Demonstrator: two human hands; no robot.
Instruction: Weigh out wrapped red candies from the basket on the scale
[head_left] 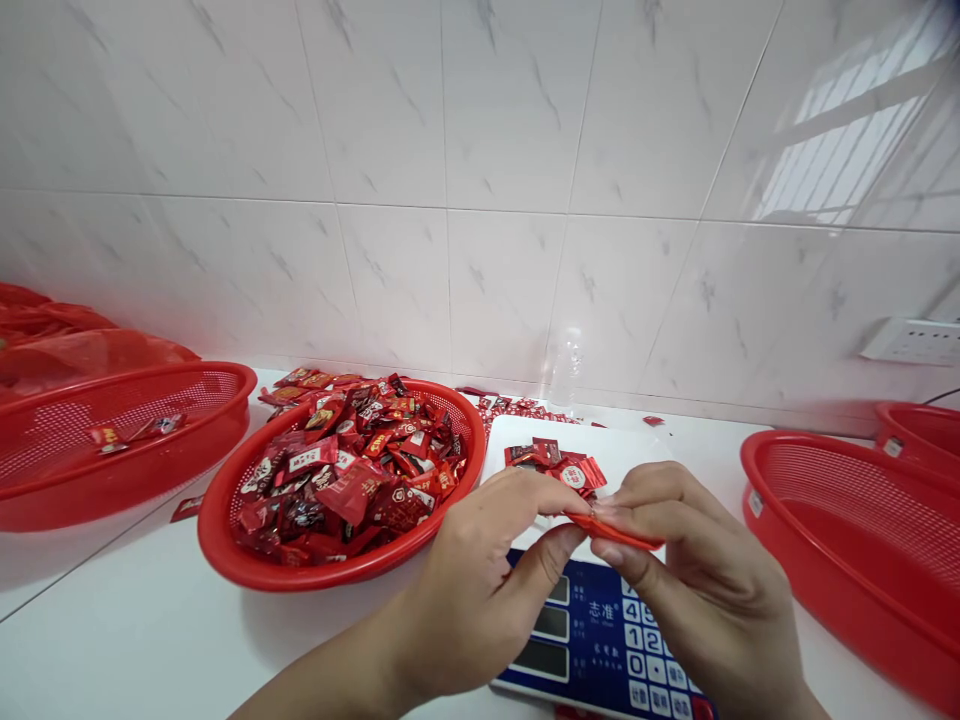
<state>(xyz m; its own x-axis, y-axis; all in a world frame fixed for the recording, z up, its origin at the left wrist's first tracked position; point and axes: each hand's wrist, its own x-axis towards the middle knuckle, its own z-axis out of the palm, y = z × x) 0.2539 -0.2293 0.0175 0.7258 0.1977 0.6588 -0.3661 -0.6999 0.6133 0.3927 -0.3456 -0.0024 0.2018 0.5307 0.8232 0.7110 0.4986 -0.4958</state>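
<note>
One packet (626, 533): over the scale (600, 635), pinched in your near-closed left hand (476, 580) and right hand (709, 575). At its eleven o'clock: small pile (550, 458) on the pan (630, 440), seemingly little done; at nine o'clock: heaped basket (300, 578), much left.

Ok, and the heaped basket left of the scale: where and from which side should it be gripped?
I'd take the basket by its rim at the left and right, coming from the near side. It's broad, with an outturned rim to grip; packets are heaped inside, so holding both sides should keep it level.
</note>
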